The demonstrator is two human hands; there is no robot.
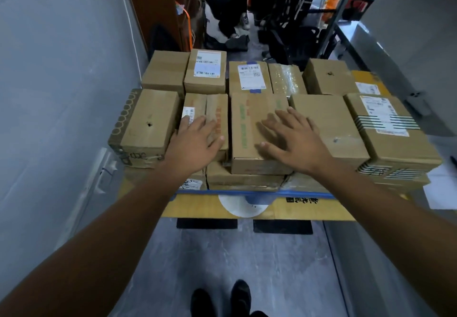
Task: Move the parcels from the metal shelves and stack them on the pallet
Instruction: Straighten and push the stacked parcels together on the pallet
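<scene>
Several brown cardboard parcels stand stacked on a pallet (329, 211) covered with yellow cardboard. My left hand (195, 141) lies flat with straight fingers on a small parcel with red print (217, 109). My right hand (294, 138) is spread flat over the right side of a parcel with green print (249, 119) in the front row. Neither hand grips anything. A lower layer of parcels (244, 180) shows under the front row.
A grey wall (61, 94) runs along the left of the pallet. A metal shelf (385, 52) stands at the right. A person (227, 7) sits on the floor behind the pallet among dark equipment. My shoes (222, 299) stand on grey floor before the pallet.
</scene>
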